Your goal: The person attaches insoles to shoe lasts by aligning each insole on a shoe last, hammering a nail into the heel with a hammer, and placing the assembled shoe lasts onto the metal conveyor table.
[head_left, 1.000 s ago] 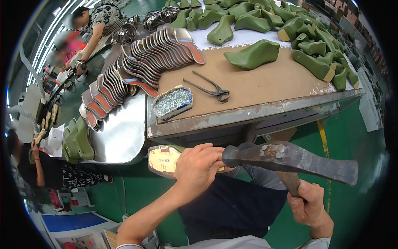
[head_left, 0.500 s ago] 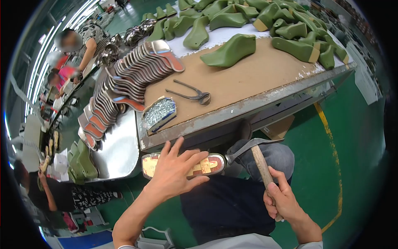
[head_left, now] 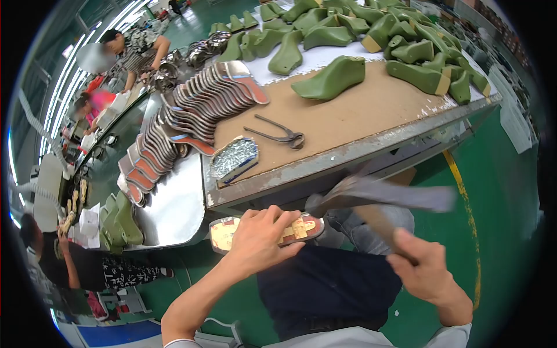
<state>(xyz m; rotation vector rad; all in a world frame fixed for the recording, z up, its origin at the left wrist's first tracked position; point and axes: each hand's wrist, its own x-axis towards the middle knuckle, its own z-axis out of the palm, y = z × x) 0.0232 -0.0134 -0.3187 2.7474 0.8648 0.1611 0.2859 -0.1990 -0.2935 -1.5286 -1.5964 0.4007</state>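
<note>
A shoe last with an insole on its upturned bottom point(head_left: 311, 227), reddish brown with yellow patches, lies over my lap just below the bench edge. My left hand point(head_left: 259, 239) grips it across the middle, thumb on the near side and fingers bent over the far side, hiding much of the insole. In my right hand point(head_left: 428, 271) is a hammer point(head_left: 386, 194) with a wooden handle, smeared by motion. Its head overlaps the toe end of the last in this view.
On the bench point(head_left: 348, 149) ahead lie pincers point(head_left: 292, 139), a box of nails point(head_left: 235, 159) and a green shoe last point(head_left: 331, 78). More green lasts are piled behind. Rows of insoles point(head_left: 191, 116) stand at left. Several people, including a person in a patterned top point(head_left: 142, 49), are at the left.
The hammer has swung up toward the camera and is blurred; my right hand has shifted right and up. My left hand's fingers have drawn closer together over the last. The view has shifted slightly.
</note>
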